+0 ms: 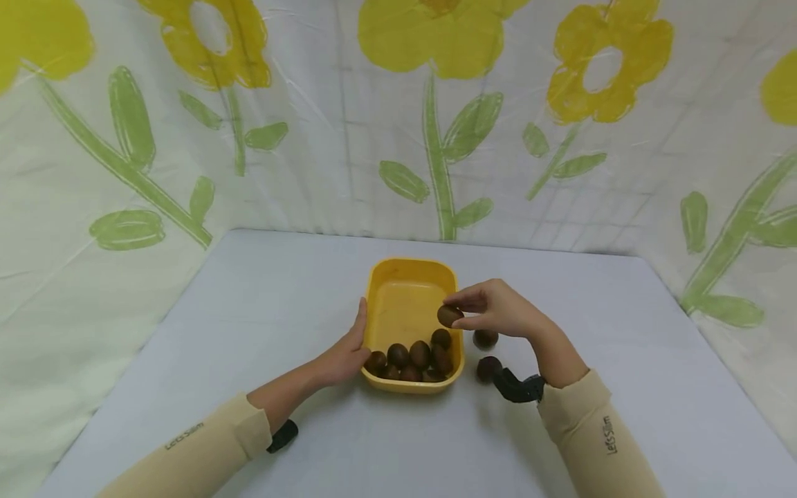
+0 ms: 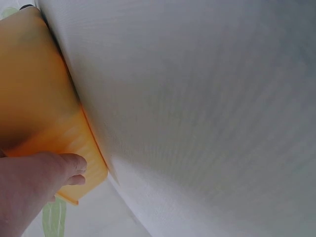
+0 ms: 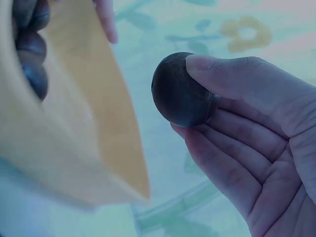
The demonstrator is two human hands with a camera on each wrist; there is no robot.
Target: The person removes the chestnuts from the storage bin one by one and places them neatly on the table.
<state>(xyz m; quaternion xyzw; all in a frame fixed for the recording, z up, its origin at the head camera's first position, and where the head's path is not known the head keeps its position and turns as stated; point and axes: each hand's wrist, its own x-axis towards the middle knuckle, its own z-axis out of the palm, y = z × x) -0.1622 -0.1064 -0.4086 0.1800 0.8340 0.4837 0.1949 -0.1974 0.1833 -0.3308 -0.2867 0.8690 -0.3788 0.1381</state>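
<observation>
My right hand (image 1: pixel 498 309) pinches a dark brown passion fruit (image 3: pixel 180 91) between thumb and fingers. It holds the fruit above the right rim of a yellow plastic tub (image 1: pixel 405 304). At the tub's left side, my left hand (image 1: pixel 341 356) grips the wall, thumb at the rim and fingers along the outside. The left wrist view shows its fingertips (image 2: pixel 74 168) against the orange-looking wall. Several more dark passion fruits (image 1: pixel 419 354) lie bunched at the near end inside the tub.
Two loose passion fruits lie on the table right of the tub, one farther back (image 1: pixel 486 338) and one nearer (image 1: pixel 488 369). A white cloth covers the table (image 1: pixel 280 297). Behind it hangs a white curtain (image 1: pixel 324 159) with yellow flowers. A black strap device (image 1: pixel 519 386) sits at my right wrist.
</observation>
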